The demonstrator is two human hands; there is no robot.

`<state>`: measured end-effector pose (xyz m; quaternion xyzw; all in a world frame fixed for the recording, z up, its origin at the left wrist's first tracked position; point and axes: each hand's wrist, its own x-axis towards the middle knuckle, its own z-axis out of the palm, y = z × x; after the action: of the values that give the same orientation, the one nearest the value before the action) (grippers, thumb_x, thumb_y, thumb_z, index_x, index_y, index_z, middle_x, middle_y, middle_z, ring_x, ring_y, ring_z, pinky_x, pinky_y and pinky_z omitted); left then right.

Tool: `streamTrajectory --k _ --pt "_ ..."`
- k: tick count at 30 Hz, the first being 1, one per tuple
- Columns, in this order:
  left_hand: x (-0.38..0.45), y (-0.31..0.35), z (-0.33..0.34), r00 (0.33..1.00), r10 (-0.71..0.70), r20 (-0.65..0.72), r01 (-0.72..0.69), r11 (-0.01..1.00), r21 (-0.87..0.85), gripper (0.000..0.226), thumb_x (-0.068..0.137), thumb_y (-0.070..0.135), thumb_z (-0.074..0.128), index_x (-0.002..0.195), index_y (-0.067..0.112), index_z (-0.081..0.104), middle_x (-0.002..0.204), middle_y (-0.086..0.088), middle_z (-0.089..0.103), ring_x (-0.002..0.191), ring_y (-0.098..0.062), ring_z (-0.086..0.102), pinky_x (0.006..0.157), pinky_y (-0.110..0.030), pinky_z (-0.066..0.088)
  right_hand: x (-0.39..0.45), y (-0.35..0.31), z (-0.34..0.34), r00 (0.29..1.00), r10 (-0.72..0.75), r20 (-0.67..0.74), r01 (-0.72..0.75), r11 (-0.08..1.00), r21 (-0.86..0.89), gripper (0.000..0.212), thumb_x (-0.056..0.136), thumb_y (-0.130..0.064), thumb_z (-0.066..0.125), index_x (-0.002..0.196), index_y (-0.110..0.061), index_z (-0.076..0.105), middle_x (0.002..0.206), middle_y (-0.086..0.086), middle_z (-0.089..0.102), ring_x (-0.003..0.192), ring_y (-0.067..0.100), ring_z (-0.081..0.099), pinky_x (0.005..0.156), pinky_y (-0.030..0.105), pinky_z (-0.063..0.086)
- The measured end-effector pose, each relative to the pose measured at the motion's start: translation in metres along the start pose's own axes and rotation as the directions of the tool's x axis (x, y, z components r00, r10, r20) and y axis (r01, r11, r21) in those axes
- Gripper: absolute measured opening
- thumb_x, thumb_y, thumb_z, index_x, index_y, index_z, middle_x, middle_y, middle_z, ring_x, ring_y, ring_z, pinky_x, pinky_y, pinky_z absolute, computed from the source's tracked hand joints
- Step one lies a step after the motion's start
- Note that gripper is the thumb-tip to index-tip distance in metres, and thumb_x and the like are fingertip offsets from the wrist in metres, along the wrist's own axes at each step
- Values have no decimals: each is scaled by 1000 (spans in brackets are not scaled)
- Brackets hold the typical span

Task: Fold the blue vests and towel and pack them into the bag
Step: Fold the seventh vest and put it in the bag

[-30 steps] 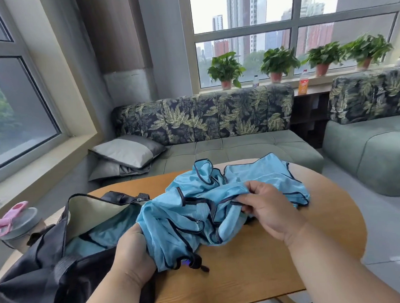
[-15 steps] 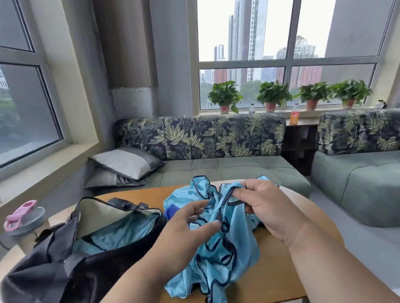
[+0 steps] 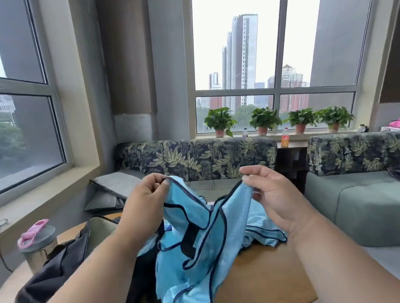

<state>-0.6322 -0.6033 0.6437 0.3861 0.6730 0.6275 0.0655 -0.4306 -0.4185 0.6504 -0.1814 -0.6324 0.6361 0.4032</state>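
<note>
**Blue vest held up by two hands over the round tabletop**

The person stands at the round wooden tabletop [image 3: 260,276] and holds a light blue mesh vest with dark navy trim [image 3: 199,240] in the air above it. The left hand [image 3: 143,201] pinches one trimmed edge of the vest between thumb and curled fingers, at the top left of the cloth. The right hand [image 3: 274,193] pinches another trimmed edge between thumb and forefinger, while its other fingers are loosely bent. The two hands are apart, and the cloth sags between them and hangs down in folds to the near edge of the tabletop. More of the same light blue cloth [image 3: 262,229] lies crumpled on the tabletop under the right hand; I cannot tell if it is part of the same vest.

On the left side of the tabletop lies an open black fabric bag [image 3: 56,265], its pale lining visible at the mouth. Just beside the bag, at the left edge, stands a metal bottle with a grey lid and pink loop [image 3: 36,241].
</note>
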Motion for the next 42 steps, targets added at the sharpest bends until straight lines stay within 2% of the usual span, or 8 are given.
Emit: streamTrajectory --k 10,15,26,29,30,33,37,42 --pt "31 93 -60 977 31 -209 -28 999 19 19 100 20 56 87 16 70 77 -9 67 62 -17 65 59 -36 61 2 -79 -7 988 -132 -81 150 945 289 26 101 -3 59 91 -22 74 77 -4 67 72 15 58 72 34 41" --pt "36 104 -77 965 28 -262 -22 999 26 20 101 14 53 95 6 70 65 -5 52 33 -5 43 33 -17 34 -7 -101 -8 983 -155 -101 182 913 366 20 101 -3 59 95 -19 69 83 0 66 73 16 60 76 35 49" --pt "55 30 -52 953 -297 -58 301 950 82 25 102 6 52 89 18 71 76 -7 68 65 -17 62 56 -22 47 -13 -106 27 968 -174 180 114 947 301 19 99 -3 59 94 -18 70 85 2 67 77 19 60 76 34 46" --pt "49 13 -34 919 -383 95 379 924 50 21 86 32 65 106 25 67 116 5 57 99 -14 42 87 -40 43 -3 -108 39 964 -178 198 125 959 253 25 100 -1 58 92 -20 73 86 0 69 79 18 60 77 33 45" --pt "45 12 -27 911 -387 144 366 918 152 38 81 40 65 115 21 66 141 -39 36 140 -49 38 94 -40 41 1 -107 43 965 -175 194 127 963 236 27 100 -1 59 90 -21 73 84 -2 70 78 16 59 76 32 44" --pt "35 6 -7 919 -347 188 258 888 380 62 93 40 65 148 15 53 145 -10 58 131 -30 56 107 -38 42 15 -103 52 970 -170 175 136 972 191 27 99 -2 62 90 -24 75 84 -5 69 77 14 55 72 31 40" --pt "21 -2 8 937 -231 261 163 952 258 21 98 40 66 115 30 73 106 8 77 107 -16 68 91 -34 51 30 -92 63 978 -142 153 117 980 163 24 99 -4 65 91 -24 76 86 -4 71 77 13 59 72 28 45" --pt "-5 -5 12 987 -111 118 87 976 198 25 99 43 63 89 22 72 88 -2 78 80 -15 67 79 -39 54 38 -80 69 992 -97 82 77 974 215 23 99 -2 65 92 -21 75 87 0 74 80 15 68 79 33 57"
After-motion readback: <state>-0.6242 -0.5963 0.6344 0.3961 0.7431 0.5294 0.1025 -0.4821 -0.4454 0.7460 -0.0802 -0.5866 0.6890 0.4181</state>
